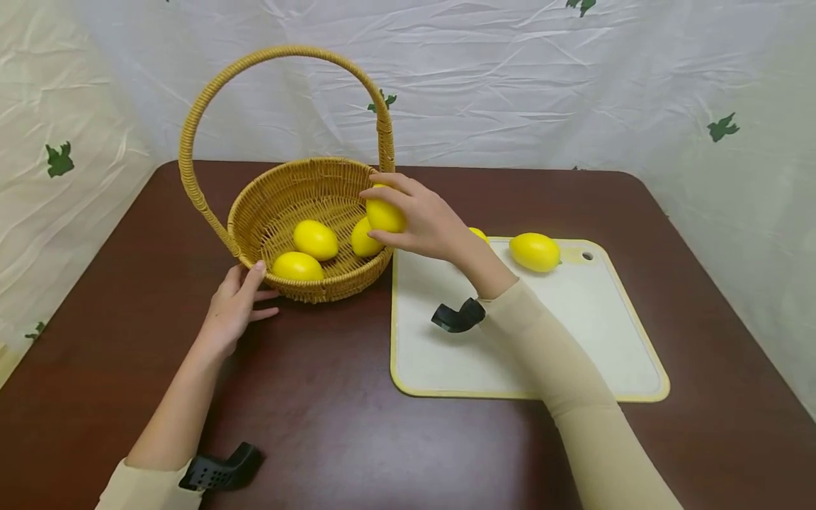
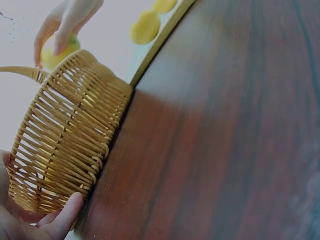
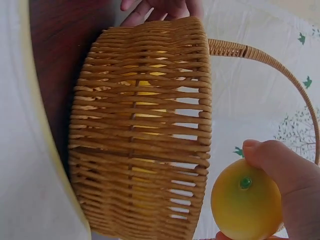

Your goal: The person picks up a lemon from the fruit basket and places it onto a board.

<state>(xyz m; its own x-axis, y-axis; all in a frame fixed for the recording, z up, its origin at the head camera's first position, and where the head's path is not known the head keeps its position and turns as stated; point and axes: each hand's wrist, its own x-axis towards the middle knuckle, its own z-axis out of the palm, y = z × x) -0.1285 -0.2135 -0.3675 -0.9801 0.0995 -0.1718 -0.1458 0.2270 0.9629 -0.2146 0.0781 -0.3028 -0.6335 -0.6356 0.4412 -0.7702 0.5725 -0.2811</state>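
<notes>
A yellow lemon (image 1: 385,214) is held in my right hand (image 1: 423,218), thumb on one side and fingers on the other, over the right rim of a wicker basket (image 1: 344,287). The right wrist view shows the lemon's (image 3: 246,200) green stem end beside the rim. Inside the basket lie three lemons, one at the centre (image 1: 315,240), one near the front (image 1: 297,267) and one at the right (image 1: 365,239). My left hand (image 1: 231,308) holds the basket's front left side, its thumb at the rim and fingers against the wall lower down.
Right of the basket, a white cutting board (image 1: 459,361) with a yellow edge lies on the dark brown table (image 1: 319,411). On it rests a lemon (image 1: 535,252); another (image 1: 478,234) is mostly hidden behind my right wrist. The basket's tall handle (image 1: 290,51) arches upward.
</notes>
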